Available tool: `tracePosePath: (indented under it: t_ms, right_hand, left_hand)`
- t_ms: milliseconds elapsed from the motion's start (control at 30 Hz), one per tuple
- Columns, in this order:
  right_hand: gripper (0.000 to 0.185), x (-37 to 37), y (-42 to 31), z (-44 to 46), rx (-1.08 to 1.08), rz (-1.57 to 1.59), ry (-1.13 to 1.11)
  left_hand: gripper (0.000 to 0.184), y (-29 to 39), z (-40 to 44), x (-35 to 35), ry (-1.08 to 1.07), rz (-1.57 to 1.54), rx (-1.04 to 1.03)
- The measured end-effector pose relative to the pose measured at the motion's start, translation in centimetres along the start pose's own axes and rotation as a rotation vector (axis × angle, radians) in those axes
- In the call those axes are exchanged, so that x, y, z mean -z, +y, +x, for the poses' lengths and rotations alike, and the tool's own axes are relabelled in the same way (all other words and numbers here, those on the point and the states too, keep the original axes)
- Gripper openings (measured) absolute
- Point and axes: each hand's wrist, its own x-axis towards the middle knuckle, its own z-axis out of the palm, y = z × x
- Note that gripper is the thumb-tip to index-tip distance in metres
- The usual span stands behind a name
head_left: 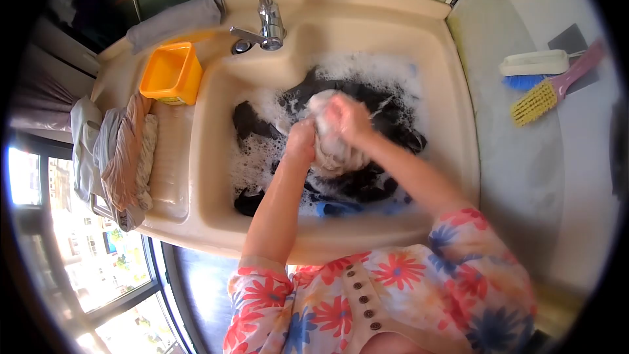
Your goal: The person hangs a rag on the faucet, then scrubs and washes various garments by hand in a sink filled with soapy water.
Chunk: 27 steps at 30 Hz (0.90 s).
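Observation:
A soaked, pale piece of cloth (334,155) is bunched up between my hands over the sudsy sink (464,151). My left hand (302,139) is closed around its left side. On the upper part presses my right hand (347,118), its fingers curled and somewhat smeared by motion, closed on the same cloth. Dark wet clothes (357,95) float beneath and around it in foamy water. A bit of blue fabric (339,208) shows near the sink's front edge.
A chrome faucet (270,26) stands behind the basin. On the left drainboard are a yellow plastic tub (190,78), a grey rolled cloth (175,21) and several wrung cloths (121,151). At right hang a yellow-bristled brush (534,103) and a white brush with blue bristles (534,63).

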Motion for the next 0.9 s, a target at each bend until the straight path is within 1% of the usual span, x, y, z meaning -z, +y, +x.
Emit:
tracePosePath:
  t_ms: [33, 67, 100, 167, 200, 233, 300, 333, 400, 433, 467, 500, 533, 567, 600, 633, 667, 700, 733, 767, 800, 833, 900]
  right_hand:
    - [0.022, 0.6, 3.1, 1.1, -0.302, -0.192, -0.141]
    - [0.026, 1.7, 5.5, 1.9, -0.316, -0.449, -0.199]
    - [0.026, 2.8, 7.0, 2.0, -0.326, -0.437, -0.113]
    - [0.032, 4.9, 6.4, 2.2, 0.045, -0.671, 0.138]
    - [0.036, 5.7, 5.1, 1.7, -0.002, -0.569, -0.068]
    - [0.042, 5.9, 2.8, 0.8, -0.051, -0.459, -0.268]
    - [0.045, 3.6, 1.6, -3.4, 0.026, -0.414, -0.529]
    - [0.043, 2.6, 2.0, -4.4, 0.062, -0.475, -0.489]
    - [0.040, 0.6, 3.3, -5.9, 0.135, -0.588, -0.409]
    - [0.038, 0.2, 3.8, -5.8, 0.098, -0.532, -0.437]
    - [0.036, 0.0, 4.3, -5.2, 0.057, -0.477, -0.463]
    - [0.035, 0.0, 4.9, -4.3, 0.016, -0.426, -0.488]
    - [0.029, 1.3, 4.5, -2.5, -0.272, -0.230, -0.694]
    - [0.023, 2.4, 4.4, -1.6, -0.192, -0.028, -0.648]
    - [0.022, 3.9, 4.3, -1.4, -0.321, 0.160, -0.593]
    - [0.021, 6.2, 1.6, -0.3, -0.446, 0.350, -0.534]
    - [0.021, 7.2, 1.5, 0.4, -0.457, 0.473, -0.456]
    - [0.022, 8.0, 1.5, 1.0, -0.471, 0.599, -0.372]
    - [0.020, 8.6, 1.0, 1.4, -0.541, 0.750, -0.297]
    - [0.020, 9.5, -0.2, 1.7, -0.506, 0.801, -0.282]
    - [0.021, 9.4, -0.4, 1.5, -0.503, 0.817, -0.236]
    - [0.022, 9.2, -0.3, 1.3, -0.498, 0.833, -0.189]
    - [0.023, 8.6, 2.6, -0.1, -0.469, 0.467, -0.210]
  left_hand:
    - [0.037, 1.2, -0.8, -1.7, 0.010, -0.096, 0.047]
    - [0.036, 1.9, -1.1, -2.6, 0.019, -0.192, 0.095]
    - [0.037, 2.3, -1.0, -2.3, 0.006, -0.123, -0.028]
    - [0.039, 3.1, -0.9, -0.9, -0.017, 0.001, -0.270]
    - [0.050, 3.1, -0.2, -0.1, 0.149, 0.129, -0.282]
    - [0.054, 2.8, 0.2, 0.1, 0.131, 0.215, -0.310]
    - [0.063, 2.0, 0.7, 0.5, 0.092, 0.389, -0.369]
    - [0.069, 1.3, 1.1, 0.6, 0.102, 0.564, -0.393]
    - [0.074, 1.1, 0.8, 0.8, 0.077, 0.852, -0.348]
    - [0.076, 1.1, 0.8, 1.0, 0.064, 0.997, -0.320]
    - [0.085, 0.9, 1.1, 1.4, -0.005, 1.038, -0.365]
    - [0.087, 0.7, 1.3, 1.7, -0.023, 1.075, -0.352]
    - [0.089, 1.0, 0.6, 1.1, -0.042, 1.105, -0.344]
    - [0.091, 1.1, 0.2, 0.6, -0.059, 1.127, -0.336]
    - [0.087, 1.0, 0.1, 0.4, -0.103, 1.161, -0.400]
    - [0.083, 0.9, 0.0, 0.3, -0.143, 1.193, -0.463]
    - [0.079, 0.8, -0.1, 0.3, -0.181, 1.228, -0.524]
    - [0.073, 0.4, -0.1, 0.1, -0.099, 1.319, -0.533]
    - [0.067, 0.2, -0.1, -0.6, -0.020, 1.414, -0.545]
    - [0.062, 0.0, -0.2, -1.5, 0.058, 1.510, -0.561]
    - [0.045, 0.0, -0.5, -2.2, 0.205, 1.454, -0.568]
    - [0.042, 0.3, -0.3, -2.0, 0.234, 1.432, -0.604]
    - [0.036, 1.0, 0.4, -0.6, 0.289, 1.385, -0.669]
